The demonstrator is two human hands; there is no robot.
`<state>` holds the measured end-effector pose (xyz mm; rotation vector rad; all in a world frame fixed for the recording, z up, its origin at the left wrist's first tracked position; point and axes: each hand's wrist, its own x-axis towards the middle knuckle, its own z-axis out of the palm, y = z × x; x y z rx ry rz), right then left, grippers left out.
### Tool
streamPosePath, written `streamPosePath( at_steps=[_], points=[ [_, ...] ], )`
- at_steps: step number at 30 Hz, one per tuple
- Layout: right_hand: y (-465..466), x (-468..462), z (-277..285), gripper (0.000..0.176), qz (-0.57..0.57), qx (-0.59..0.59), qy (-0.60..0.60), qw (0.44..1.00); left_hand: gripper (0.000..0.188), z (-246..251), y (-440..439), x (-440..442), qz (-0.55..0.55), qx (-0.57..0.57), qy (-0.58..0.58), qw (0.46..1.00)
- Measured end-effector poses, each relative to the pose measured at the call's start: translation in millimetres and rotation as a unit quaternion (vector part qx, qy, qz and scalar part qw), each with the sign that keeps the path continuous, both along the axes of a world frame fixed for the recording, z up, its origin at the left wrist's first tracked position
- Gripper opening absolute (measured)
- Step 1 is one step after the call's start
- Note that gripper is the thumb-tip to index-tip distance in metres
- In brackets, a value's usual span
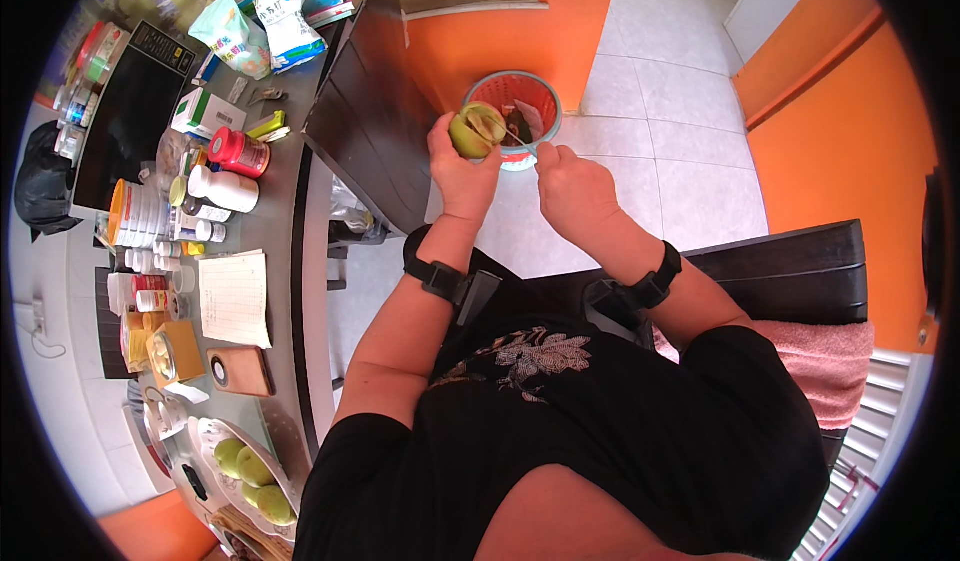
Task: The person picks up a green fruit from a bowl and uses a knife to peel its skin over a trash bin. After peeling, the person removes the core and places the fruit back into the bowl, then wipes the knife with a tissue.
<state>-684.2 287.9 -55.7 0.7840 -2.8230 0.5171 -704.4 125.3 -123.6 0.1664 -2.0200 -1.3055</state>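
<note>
My left hand [463, 178] holds a round green fruit [471, 138] that has a wedge cut out of its upper side, showing pale flesh. In my right hand [574, 189] is the handle of a small knife [523, 141], its thin blade reaching to the cut side of the fruit. Both hands are over or just before a red plastic basket-style bin [549, 95] on the floor. Some dark scraps and a pale piece of wrapping [529, 116] lie inside the bin.
Left of me runs a long table [289, 223] with pill bottles [225, 188], a notebook [234, 298], a phone [240, 371] and a white dish of green fruit [281, 478]. A dark wooden panel [367, 103] stands beside the bin. Behind my right arm is a dark bench [787, 272] with a pink towel [817, 366].
</note>
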Motion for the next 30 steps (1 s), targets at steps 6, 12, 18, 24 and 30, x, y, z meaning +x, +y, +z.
streamPosePath(
  at_steps=[6, 12, 18, 24, 30],
  points=[
    [10, -12, 4, 0.009, 0.024, -0.026, -0.096, 0.995, 0.061, -7, -3, 3, -0.032, -0.015, -0.003, 0.999],
    [4, -19, -13, 0.018, 0.025, -0.234, -0.274, 0.932, 0.06, 4, 5, 9, -0.028, 0.052, -0.016, 0.998],
    [-13, -11, -31, 0.018, -0.016, -0.402, -0.381, 0.832, 0.062, 11, 9, 10, -0.014, 0.075, -0.042, 0.996],
    [-15, -6, -24, 0.018, -0.058, -0.483, -0.468, 0.738, 0.064, 5, 1, 5, -0.111, 0.159, -0.029, 0.981],
    [-18, 3, -10, 0.019, -0.111, -0.541, -0.548, 0.629, 0.066, 9, 10, 9, -0.088, 0.179, -0.047, 0.979]
  ],
)
